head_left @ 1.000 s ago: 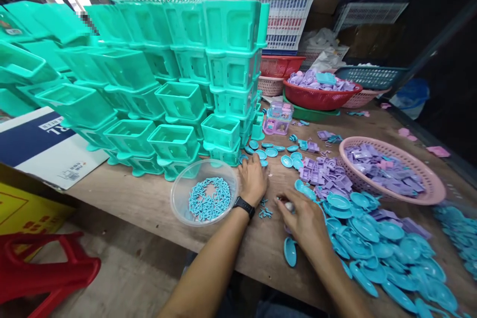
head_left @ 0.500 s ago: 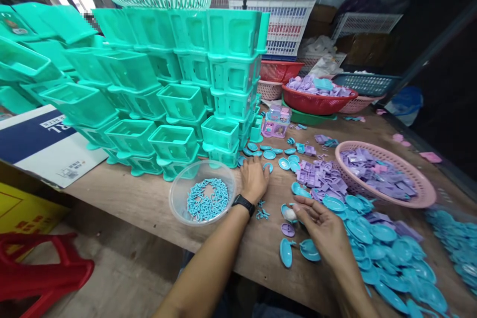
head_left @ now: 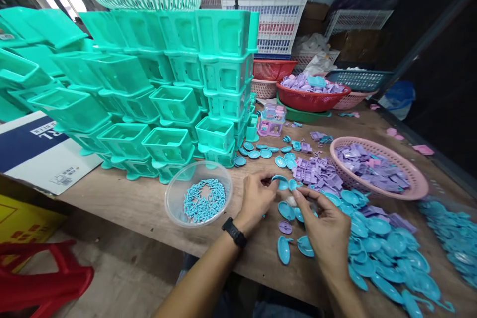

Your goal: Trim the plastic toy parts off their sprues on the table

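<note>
Pinching a small blue disc (head_left: 280,182) between thumb and fingertips, your left hand (head_left: 256,198) hovers just over the table (head_left: 130,203); your right hand (head_left: 328,233) sits close beside it, fingers curled round a small white piece (head_left: 291,201), though how firmly you cannot tell; more blue discs lie scattered under both hands; the clear bowl (head_left: 198,194) of blue bits rests just left of your watch (head_left: 234,232); the pink basket (head_left: 376,166) stands well right.
</note>
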`<state>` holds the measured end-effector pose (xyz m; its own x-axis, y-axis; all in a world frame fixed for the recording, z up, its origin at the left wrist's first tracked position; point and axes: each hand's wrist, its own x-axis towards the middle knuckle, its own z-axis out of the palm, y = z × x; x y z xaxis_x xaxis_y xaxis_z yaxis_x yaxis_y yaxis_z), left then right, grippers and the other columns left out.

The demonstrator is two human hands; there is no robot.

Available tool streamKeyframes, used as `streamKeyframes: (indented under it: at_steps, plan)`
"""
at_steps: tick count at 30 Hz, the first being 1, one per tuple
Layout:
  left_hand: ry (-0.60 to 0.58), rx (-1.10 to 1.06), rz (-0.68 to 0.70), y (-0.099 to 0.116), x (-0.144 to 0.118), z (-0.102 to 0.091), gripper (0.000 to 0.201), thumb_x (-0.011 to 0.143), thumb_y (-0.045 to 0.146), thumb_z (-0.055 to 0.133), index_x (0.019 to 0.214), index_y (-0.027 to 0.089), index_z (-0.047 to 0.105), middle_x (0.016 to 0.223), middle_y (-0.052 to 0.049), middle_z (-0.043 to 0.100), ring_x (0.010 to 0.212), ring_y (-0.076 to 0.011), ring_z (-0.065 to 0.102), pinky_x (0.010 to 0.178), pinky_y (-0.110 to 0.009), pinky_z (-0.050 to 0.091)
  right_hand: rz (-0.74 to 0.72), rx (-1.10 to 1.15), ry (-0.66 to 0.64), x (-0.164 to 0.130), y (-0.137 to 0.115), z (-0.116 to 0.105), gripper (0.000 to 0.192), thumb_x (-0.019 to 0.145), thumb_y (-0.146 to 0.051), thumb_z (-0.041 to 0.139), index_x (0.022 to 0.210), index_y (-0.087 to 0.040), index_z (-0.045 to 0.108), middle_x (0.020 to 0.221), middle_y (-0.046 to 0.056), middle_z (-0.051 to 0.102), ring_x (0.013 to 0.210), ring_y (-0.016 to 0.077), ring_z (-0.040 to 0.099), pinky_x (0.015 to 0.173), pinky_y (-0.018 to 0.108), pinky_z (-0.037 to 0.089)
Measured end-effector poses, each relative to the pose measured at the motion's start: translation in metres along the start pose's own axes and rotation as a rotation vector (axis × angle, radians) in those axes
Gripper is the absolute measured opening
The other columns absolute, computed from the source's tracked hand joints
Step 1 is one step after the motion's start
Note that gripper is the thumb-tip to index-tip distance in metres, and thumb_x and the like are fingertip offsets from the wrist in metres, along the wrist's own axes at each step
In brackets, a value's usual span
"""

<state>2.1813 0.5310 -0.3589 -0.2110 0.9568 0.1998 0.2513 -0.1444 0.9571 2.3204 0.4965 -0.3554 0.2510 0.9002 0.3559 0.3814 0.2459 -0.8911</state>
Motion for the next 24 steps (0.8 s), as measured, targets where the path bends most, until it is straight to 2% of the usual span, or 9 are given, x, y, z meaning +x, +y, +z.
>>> streamKeyframes:
  at_steps: [4, 10, 19, 24]
  plan:
    - [0.025, 0.019, 0.05, 0.007, -0.015, 0.0, 0.015, 0.079, 0.008, 0.065, 0.083, 0.014, 0.078, 0.082, -0.005, 0.078, 0.074, -0.0178, 0.07, 0.064, -0.024, 0.05, -0.101, -0.073, -0.007, -0.001, -0.011, 0.011, 0.028, 0.083, -0.049, 0.068, 0.082, -0.022, 0.077, 0.081, 0.005, 0.078, 0.071, 0.0211, 0.07, 0.07, 0.031, 0.055]
    - [0.017, 0.104, 0.195, 0.014, -0.021, -0.005, 0.016, 0.08, 0.007, 0.064, 0.083, 0.017, 0.077, 0.082, -0.004, 0.077, 0.076, -0.018, 0.07, 0.069, -0.026, 0.051, -0.146, -0.126, -0.018, 0.0, -0.012, 0.014, 0.026, 0.085, -0.046, 0.065, 0.082, -0.022, 0.077, 0.08, 0.004, 0.078, 0.064, 0.0194, 0.067, 0.068, 0.031, 0.054]
    - [0.027, 0.205, 0.221, 0.012, -0.022, -0.002, 0.013, 0.08, 0.009, 0.065, 0.082, 0.018, 0.073, 0.083, -0.004, 0.075, 0.078, -0.0195, 0.069, 0.069, -0.028, 0.051, -0.152, -0.139, 0.013, 0.001, -0.01, 0.011, 0.027, 0.084, -0.046, 0.065, 0.082, -0.022, 0.077, 0.079, 0.005, 0.078, 0.061, 0.0189, 0.065, 0.06, 0.029, 0.05]
    - [-0.028, 0.455, 0.374, 0.011, -0.021, -0.007, 0.014, 0.084, 0.008, 0.06, 0.082, 0.017, 0.07, 0.086, -0.008, 0.073, 0.087, -0.0247, 0.067, 0.078, -0.036, 0.052, -0.205, -0.194, -0.023, 0.003, -0.018, 0.013, 0.028, 0.084, -0.044, 0.062, 0.079, -0.021, 0.076, 0.073, 0.005, 0.076, 0.049, 0.0157, 0.057, 0.052, 0.028, 0.045]
